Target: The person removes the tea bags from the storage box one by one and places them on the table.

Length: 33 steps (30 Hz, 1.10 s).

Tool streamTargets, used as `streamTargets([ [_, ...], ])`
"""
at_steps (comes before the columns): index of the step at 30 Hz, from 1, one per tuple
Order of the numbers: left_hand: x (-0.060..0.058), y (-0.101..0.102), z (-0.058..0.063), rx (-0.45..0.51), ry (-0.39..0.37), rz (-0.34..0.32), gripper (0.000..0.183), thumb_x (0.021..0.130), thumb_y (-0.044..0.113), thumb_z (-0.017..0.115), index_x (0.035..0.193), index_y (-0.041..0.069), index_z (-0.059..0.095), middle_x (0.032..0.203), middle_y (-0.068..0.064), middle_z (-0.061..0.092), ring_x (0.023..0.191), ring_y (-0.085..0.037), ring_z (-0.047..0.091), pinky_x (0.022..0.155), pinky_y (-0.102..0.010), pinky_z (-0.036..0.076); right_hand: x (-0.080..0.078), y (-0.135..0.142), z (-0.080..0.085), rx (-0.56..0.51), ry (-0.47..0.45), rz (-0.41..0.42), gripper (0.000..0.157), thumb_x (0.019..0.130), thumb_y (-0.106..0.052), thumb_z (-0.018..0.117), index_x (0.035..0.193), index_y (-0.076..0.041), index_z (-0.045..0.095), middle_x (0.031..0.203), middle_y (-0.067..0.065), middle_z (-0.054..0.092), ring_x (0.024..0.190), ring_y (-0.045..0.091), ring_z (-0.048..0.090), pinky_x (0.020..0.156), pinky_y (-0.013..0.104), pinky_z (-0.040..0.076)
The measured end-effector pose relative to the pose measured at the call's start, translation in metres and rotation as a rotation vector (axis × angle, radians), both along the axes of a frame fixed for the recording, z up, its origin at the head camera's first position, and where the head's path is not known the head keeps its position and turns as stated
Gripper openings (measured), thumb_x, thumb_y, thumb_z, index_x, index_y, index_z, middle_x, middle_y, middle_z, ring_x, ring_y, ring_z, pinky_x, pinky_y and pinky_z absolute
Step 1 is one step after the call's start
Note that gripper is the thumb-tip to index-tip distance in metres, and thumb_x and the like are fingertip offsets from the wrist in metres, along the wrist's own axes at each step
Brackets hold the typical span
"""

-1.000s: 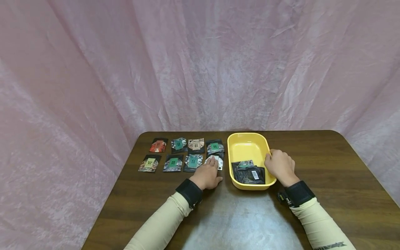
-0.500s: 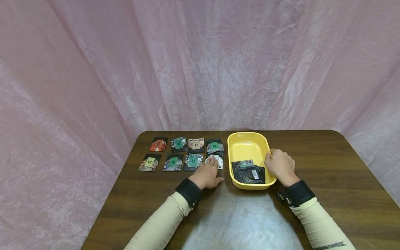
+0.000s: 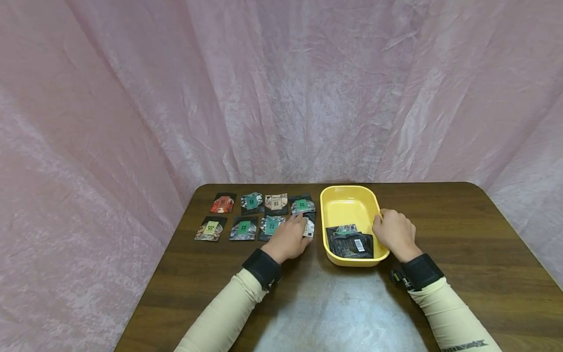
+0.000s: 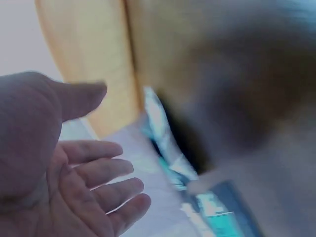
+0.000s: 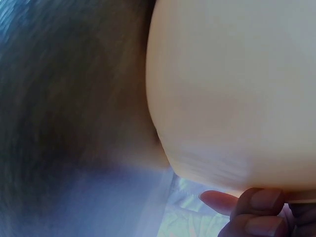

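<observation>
Tub rim (image 3: 352, 261) clamped in right hand (image 3: 396, 233); narrow gap to white-labelled packet (image 3: 310, 228) under loose-fingered left hand (image 3: 288, 238)

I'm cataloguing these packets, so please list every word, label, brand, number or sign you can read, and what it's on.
No text can be quoted with certainty.
Sachets on the table: marks on coloured labels, too small to read.
Dark packet in the yellow tub: white barcode-like label, unreadable.
Right sleeve: dark lettering, unreadable.
</observation>
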<state>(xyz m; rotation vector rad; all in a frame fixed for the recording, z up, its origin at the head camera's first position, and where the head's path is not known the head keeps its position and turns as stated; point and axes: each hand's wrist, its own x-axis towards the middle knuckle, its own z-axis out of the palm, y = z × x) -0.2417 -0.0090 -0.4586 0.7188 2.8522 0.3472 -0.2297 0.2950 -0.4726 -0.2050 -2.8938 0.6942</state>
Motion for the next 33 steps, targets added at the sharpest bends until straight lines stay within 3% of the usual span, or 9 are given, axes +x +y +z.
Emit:
streamTargets([
  [5,0.007,0.014,0.021,0.060,0.137,-0.010,0.062,0.110,0.030,0.061,0.160,-0.001,0.044,0.169,-0.022,0.042,0.158,-0.038,0.042,0.126,-0.053,0.042,0.001,0.001,0.000,-0.003,-0.006,-0.001,0.032,0.104,-0.026,0.051,0.101,-0.005,0.074,0.077,0.014,0.070,0.068,0.033,0.065,0.052,0.039,0.037],
  [9,0.017,0.034,0.035,0.095,0.194,-0.079,0.058,0.110,0.028,0.061,0.158,-0.001,0.047,0.169,-0.021,0.042,0.157,-0.034,0.045,0.126,-0.047,0.043,0.001,0.000,0.000,-0.007,-0.011,0.003,0.034,0.105,-0.026,0.050,0.108,-0.003,0.075,0.077,0.013,0.070,0.069,0.033,0.065,0.052,0.038,0.037],
  [12,0.020,0.052,0.039,0.105,0.163,-0.170,0.054,0.110,0.027,0.061,0.157,0.003,0.050,0.169,-0.016,0.044,0.155,-0.029,0.049,0.125,-0.042,0.044,0.000,0.000,0.000,-0.006,-0.007,0.003,0.034,0.105,-0.026,0.051,0.108,-0.003,0.075,0.079,0.015,0.071,0.070,0.035,0.066,0.053,0.039,0.038],
  [15,0.018,0.069,0.037,0.093,0.086,-0.256,0.049,0.110,0.026,0.061,0.155,0.009,0.056,0.165,-0.009,0.053,0.150,-0.023,0.055,0.122,-0.036,0.047,-0.001,-0.001,0.000,-0.005,-0.010,0.000,0.034,0.104,-0.025,0.051,0.110,-0.002,0.075,0.081,0.016,0.072,0.071,0.036,0.067,0.053,0.040,0.039],
  [19,0.010,0.087,0.029,0.016,-0.018,-0.316,0.038,0.108,0.027,0.064,0.143,0.013,0.069,0.139,-0.002,0.074,0.122,-0.014,0.072,0.103,-0.027,0.057,-0.001,-0.002,0.000,-0.016,-0.037,0.006,0.036,0.105,-0.026,0.050,0.114,-0.002,0.075,0.078,0.014,0.070,0.070,0.034,0.066,0.053,0.039,0.039],
  [24,0.004,0.098,0.018,-0.113,-0.098,-0.384,0.035,0.108,0.033,0.064,0.135,0.012,0.074,0.119,-0.001,0.080,0.100,-0.012,0.072,0.089,-0.026,0.056,-0.001,-0.003,0.001,-0.018,-0.039,0.014,0.034,0.105,-0.026,0.050,0.109,-0.004,0.075,0.077,0.013,0.070,0.069,0.035,0.066,0.052,0.040,0.039],
  [29,0.005,0.103,0.016,-0.177,-0.085,-0.401,0.037,0.107,0.045,0.063,0.112,0.011,0.077,0.098,0.000,0.075,0.087,-0.011,0.066,0.082,-0.026,0.052,-0.002,-0.002,0.004,-0.023,-0.032,0.015,0.032,0.105,-0.025,0.051,0.106,-0.005,0.075,0.077,0.013,0.069,0.068,0.034,0.065,0.053,0.040,0.039],
  [33,0.005,0.107,0.017,-0.187,-0.092,-0.383,0.034,0.105,0.044,0.067,0.106,0.011,0.075,0.096,0.001,0.072,0.086,-0.011,0.063,0.080,-0.025,0.050,-0.001,0.001,0.003,-0.022,-0.032,0.007,0.031,0.105,-0.026,0.051,0.102,-0.006,0.074,0.074,0.011,0.067,0.067,0.032,0.064,0.052,0.039,0.038],
])
